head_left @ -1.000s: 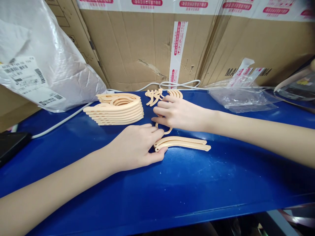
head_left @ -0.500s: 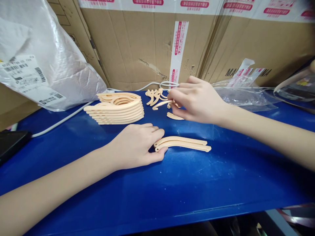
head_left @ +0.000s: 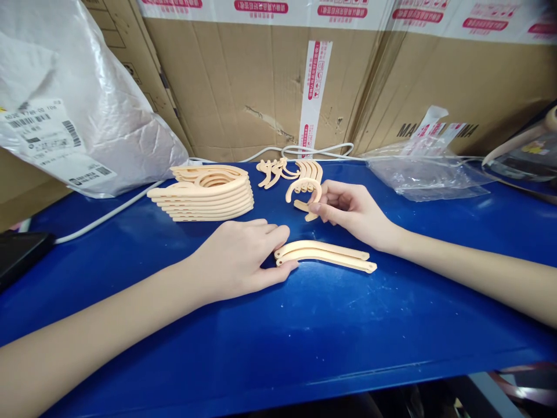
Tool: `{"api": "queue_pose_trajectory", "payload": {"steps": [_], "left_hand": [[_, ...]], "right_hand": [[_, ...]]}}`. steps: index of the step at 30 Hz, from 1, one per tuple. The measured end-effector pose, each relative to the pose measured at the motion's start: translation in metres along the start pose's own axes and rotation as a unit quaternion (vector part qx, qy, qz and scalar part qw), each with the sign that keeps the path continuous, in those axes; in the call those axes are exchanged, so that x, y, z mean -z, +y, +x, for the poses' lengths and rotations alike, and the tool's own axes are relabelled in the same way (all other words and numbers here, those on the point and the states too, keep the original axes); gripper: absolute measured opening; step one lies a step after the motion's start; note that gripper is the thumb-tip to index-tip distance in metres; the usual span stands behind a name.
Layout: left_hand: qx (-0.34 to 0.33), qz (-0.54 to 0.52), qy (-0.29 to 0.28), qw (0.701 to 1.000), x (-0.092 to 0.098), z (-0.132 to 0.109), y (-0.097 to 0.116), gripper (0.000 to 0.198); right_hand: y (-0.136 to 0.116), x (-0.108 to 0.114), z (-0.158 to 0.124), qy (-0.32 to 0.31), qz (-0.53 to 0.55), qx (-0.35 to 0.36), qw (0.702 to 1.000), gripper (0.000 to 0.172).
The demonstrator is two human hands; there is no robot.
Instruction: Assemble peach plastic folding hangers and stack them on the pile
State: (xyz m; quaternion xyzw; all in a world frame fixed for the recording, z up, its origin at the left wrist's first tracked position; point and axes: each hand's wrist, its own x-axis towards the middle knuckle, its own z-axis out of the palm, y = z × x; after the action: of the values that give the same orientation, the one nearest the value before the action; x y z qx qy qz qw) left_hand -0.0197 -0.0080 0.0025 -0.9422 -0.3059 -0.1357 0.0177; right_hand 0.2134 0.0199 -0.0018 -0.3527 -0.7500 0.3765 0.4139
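Observation:
My left hand (head_left: 250, 255) grips the left ends of two cream hanger arms (head_left: 326, 253), which lie one against the other on the blue table. To the right and a little farther back, my right hand (head_left: 343, 209) pinches a cream hanger hook (head_left: 300, 184) between thumb and fingers, its curve facing left. Beyond it lie several more hooks (head_left: 278, 169) and a row of curved arms (head_left: 310, 169). One short cream piece (head_left: 300, 205) shows partly behind the held hook. Left of these stands a stack of cream hanger parts (head_left: 209, 197).
Cardboard boxes (head_left: 243, 81) line the back of the blue table (head_left: 278, 348). A plastic-wrapped parcel (head_left: 108, 116) stands at the left, near a white cable (head_left: 108, 217) and a black device (head_left: 26, 255). Clear plastic bags (head_left: 426, 174) and a transparent container (head_left: 522, 151) are at the right.
My right hand has drawn back from the pile toward me, and the hook in it has turned so its curve shows. My left hand still grips the two arms, which have barely shifted.

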Motion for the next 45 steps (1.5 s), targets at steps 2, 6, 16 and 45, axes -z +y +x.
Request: {"api": "queue_pose_trajectory", "payload": {"steps": [2,6,16,45], "left_hand": [[0.007,-0.003,0.006,1.000,0.0002,-0.0011,0.0002,0.028],[0.006,-0.026,0.015,1.000,0.0022,-0.0012,0.0019,0.033],[-0.071,-0.056,-0.023,0.996,0.0045,-0.0006,0.0033,0.011],[-0.111,0.081,-0.010,0.990,-0.0003,0.0052,0.0036,0.013]], "right_hand": [[-0.0001,-0.0002,0.0004,0.002,0.020,-0.009,1.000,0.020],[0.0007,0.0011,0.0009,0.004,0.056,-0.033,0.998,0.018],[0.0013,0.0046,0.0018,-0.013,0.063,-0.054,0.996,0.018],[0.0038,0.0019,0.0023,-0.113,0.088,-0.079,0.987,0.025]]}}
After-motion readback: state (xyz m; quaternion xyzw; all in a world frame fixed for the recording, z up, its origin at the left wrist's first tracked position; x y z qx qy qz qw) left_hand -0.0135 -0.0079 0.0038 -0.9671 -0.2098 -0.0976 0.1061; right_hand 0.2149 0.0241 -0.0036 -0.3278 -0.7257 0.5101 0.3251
